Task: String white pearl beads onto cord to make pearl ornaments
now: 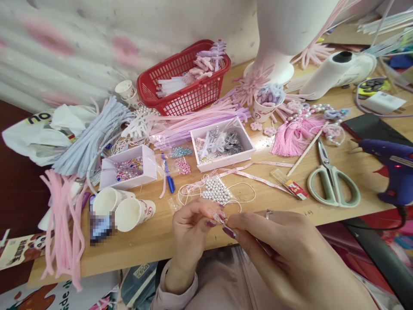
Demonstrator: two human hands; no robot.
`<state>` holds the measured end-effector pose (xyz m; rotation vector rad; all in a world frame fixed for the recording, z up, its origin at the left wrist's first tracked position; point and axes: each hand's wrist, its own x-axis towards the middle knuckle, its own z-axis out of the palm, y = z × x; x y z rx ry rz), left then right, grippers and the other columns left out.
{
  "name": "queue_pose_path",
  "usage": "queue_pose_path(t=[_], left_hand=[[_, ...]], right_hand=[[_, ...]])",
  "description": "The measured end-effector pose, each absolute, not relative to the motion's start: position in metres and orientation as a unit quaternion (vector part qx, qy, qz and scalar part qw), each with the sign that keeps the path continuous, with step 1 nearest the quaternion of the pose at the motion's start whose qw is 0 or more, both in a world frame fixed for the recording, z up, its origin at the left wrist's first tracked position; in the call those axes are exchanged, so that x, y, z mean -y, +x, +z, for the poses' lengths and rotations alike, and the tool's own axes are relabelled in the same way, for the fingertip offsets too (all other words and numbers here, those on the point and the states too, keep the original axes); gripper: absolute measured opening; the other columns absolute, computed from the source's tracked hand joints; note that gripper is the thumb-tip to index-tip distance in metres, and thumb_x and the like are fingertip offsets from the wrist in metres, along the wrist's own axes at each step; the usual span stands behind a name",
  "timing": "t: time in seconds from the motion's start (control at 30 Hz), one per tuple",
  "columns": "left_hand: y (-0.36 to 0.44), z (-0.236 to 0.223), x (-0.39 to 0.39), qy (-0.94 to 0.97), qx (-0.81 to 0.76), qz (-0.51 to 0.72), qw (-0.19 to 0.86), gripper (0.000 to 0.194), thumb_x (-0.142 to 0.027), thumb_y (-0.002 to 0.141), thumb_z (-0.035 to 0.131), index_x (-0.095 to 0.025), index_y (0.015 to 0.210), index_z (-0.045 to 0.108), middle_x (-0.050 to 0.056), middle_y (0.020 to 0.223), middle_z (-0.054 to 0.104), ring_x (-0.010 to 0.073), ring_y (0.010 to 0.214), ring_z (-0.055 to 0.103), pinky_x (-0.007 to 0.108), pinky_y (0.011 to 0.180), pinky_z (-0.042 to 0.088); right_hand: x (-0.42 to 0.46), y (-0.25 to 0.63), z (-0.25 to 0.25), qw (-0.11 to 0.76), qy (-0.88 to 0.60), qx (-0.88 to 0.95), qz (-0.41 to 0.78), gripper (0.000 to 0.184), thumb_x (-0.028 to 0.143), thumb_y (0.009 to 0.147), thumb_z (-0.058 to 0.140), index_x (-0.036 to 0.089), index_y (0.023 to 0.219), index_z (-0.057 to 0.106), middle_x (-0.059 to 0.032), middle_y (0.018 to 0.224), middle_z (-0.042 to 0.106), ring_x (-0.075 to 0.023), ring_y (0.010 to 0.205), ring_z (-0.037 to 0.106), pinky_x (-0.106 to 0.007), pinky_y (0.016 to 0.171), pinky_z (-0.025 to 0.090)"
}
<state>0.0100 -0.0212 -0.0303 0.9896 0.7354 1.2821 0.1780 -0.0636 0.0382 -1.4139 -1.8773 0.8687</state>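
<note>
My left hand (193, 228) and my right hand (284, 245) meet fingertip to fingertip above the table's front edge. Each is closed in a pinch around something tiny and shiny that I cannot make out. Just behind the fingers, a thin white elastic cord (253, 193) lies in loops, one of which passes behind my fingertips. A clear bag of silver-white pearl beads (217, 190) rests within the loops. Beyond it are a white box of beads and charms (211, 165), a bag of pink beads (183, 166) and a bag of blue beads (181, 152).
Green-handled scissors (332, 183) and a blue hot glue gun (392, 165) lie at right. Two paper cups (132, 214) are tipped over at left, near a second bead box (106, 172). Behind stand a red basket (190, 101) and a white mannequin (274, 51). Pink fuzzy stems (63, 224) overhang the edge.
</note>
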Motion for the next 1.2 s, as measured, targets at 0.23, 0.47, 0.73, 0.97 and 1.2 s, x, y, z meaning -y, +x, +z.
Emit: queue_pose_path(t=[0.23, 0.47, 0.73, 0.97, 1.2], left_hand=[[0.007, -0.034, 0.021, 0.44, -0.322, 0.546, 0.636, 0.008, -0.031, 0.083, 0.081, -0.025, 0.08, 0.077, 0.0, 0.072, 0.072, 0.0164, 0.074, 0.07, 0.03, 0.076, 0.058], [0.003, -0.035, 0.02, 0.461, -0.314, 0.527, 0.641, 0.007, -0.031, 0.083, 0.08, -0.025, 0.081, 0.077, 0.001, 0.076, 0.072, 0.015, 0.076, 0.067, 0.03, 0.081, 0.056], [0.011, -0.031, 0.016, 0.414, -0.275, 0.521, 0.695, 0.013, -0.035, 0.074, 0.088, -0.027, 0.076, 0.078, -0.002, 0.067, 0.068, 0.0124, 0.07, 0.065, 0.028, 0.078, 0.057], [0.012, -0.028, 0.015, 0.395, -0.26, 0.497, 0.727, 0.012, -0.03, 0.074, 0.088, -0.028, 0.082, 0.079, -0.001, 0.071, 0.067, 0.0129, 0.072, 0.063, 0.028, 0.077, 0.055], [0.011, -0.027, 0.014, 0.411, -0.275, 0.484, 0.722, 0.011, -0.03, 0.074, 0.088, -0.025, 0.076, 0.079, 0.0, 0.073, 0.06, 0.0133, 0.073, 0.06, 0.026, 0.072, 0.052]], right_hand=[[0.062, 0.179, 0.038, 0.311, -0.538, 0.72, 0.31, 0.025, 0.012, 0.098, 0.046, 0.019, 0.088, 0.069, 0.0004, 0.059, 0.063, -0.0128, 0.048, 0.055, -0.026, 0.047, 0.035], [0.061, 0.179, 0.036, 0.311, -0.53, 0.733, 0.293, 0.025, 0.008, 0.097, 0.047, 0.016, 0.091, 0.07, 0.0006, 0.062, 0.063, -0.0124, 0.05, 0.055, -0.028, 0.048, 0.034], [0.056, 0.18, 0.033, 0.333, -0.505, 0.747, 0.275, 0.026, 0.006, 0.097, 0.045, 0.013, 0.091, 0.069, 0.002, 0.061, 0.056, -0.0114, 0.05, 0.049, -0.026, 0.05, 0.034], [0.055, 0.183, 0.031, 0.354, -0.488, 0.743, 0.289, 0.026, 0.004, 0.096, 0.047, 0.017, 0.079, 0.062, 0.0027, 0.061, 0.056, -0.0101, 0.051, 0.049, -0.023, 0.051, 0.034], [0.053, 0.182, 0.032, 0.348, -0.491, 0.745, 0.286, 0.023, 0.006, 0.097, 0.049, 0.016, 0.085, 0.067, 0.0021, 0.061, 0.057, -0.0106, 0.051, 0.05, -0.022, 0.051, 0.035]])
